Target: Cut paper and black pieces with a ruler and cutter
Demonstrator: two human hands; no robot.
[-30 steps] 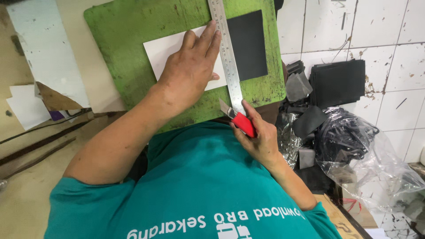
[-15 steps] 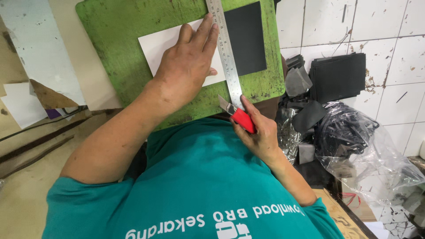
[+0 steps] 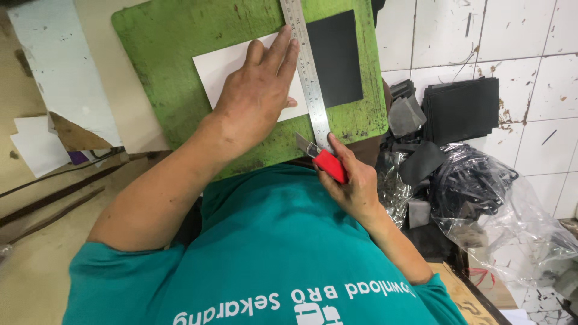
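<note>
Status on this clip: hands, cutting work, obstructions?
Left hand pins steel ruler on white sheet. Right hand grips red utility knife at ruler's near end. Nothing blocking.

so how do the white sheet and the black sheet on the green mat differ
The white sheet lies left of the metal ruler; the black sheet lies right of it. The left hand presses on the white sheet, while the black sheet lies uncovered. Both lie flat on the green mat, each meeting the ruler.
</note>
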